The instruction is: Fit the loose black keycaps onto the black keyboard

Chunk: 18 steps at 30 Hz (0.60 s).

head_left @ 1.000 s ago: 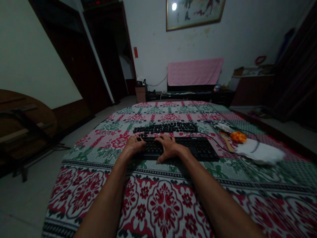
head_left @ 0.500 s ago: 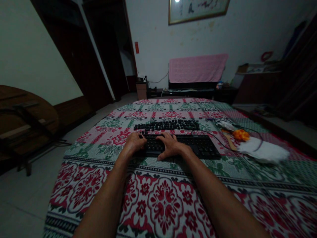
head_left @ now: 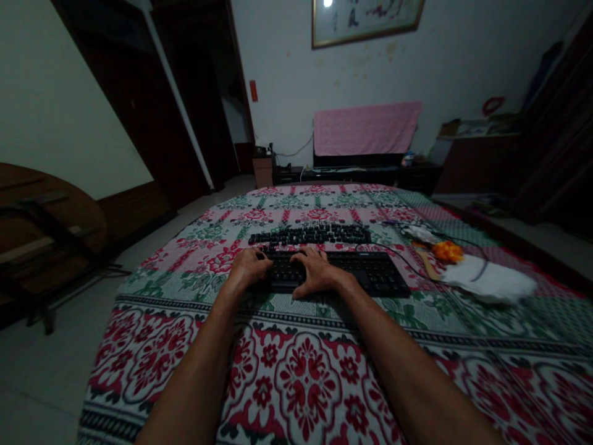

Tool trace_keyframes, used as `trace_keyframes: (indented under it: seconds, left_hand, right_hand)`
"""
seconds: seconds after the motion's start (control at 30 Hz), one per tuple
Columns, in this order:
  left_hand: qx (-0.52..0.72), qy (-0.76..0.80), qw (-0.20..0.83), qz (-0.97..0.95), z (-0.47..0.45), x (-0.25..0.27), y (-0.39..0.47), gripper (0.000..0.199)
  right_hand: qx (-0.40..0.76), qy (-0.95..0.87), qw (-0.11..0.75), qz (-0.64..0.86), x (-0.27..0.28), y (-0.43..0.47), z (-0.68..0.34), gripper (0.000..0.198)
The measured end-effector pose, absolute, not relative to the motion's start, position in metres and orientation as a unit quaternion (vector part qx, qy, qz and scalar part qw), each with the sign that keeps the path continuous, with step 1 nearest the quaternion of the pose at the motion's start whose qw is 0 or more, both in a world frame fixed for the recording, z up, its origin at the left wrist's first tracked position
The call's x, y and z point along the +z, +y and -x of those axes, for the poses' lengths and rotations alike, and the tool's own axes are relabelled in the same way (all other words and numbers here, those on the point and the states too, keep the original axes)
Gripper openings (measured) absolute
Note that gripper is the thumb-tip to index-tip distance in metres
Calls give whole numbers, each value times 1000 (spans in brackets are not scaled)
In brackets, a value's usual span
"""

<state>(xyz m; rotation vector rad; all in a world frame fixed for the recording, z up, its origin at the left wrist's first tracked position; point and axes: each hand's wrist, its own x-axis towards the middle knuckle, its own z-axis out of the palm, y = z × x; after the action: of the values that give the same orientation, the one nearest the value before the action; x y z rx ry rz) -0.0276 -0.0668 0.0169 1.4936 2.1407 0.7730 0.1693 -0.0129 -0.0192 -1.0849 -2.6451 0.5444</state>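
Note:
A black computer keyboard (head_left: pixel 370 275) lies flat on the patterned tablecloth in front of me. My left hand (head_left: pixel 251 267) is at the keyboard's left end, thumb and fingers drawn together in a pinch near the upper left corner. Whatever is between those fingers is too dark and small to name. Across the middle of the keyboard lies my right hand (head_left: pixel 315 271), its fingers curled toward the back edge and its thumb at the front edge, gripping it. Several loose black keycaps (head_left: pixel 310 234) are spread in a band just behind the keyboard.
To the right lie a white bag (head_left: pixel 495 281), an orange fluffy thing (head_left: pixel 447 251), a flat wooden piece (head_left: pixel 427 266) and a dark cable (head_left: pixel 401 254). The cloth (head_left: pixel 306 383) covers the whole table. A folded round table (head_left: pixel 50 210) leans at the left.
The view has shifted slightly. Both hands keep nearly the same places on the keyboard, with only small finger movement at the left hand.

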Motion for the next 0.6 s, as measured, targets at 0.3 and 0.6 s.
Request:
trace_keyframes:
  seconds: [0.3,0.6]
  left_hand:
    - [313,758,300,-487,28,23,-69,6]
    - [309,766,248,-506,31,17,-68,11]
  right_hand:
    - [192,-903,108,370,-19,-11,-167,94]
    - [189,-903,104,371,-21,-10,-167,91]
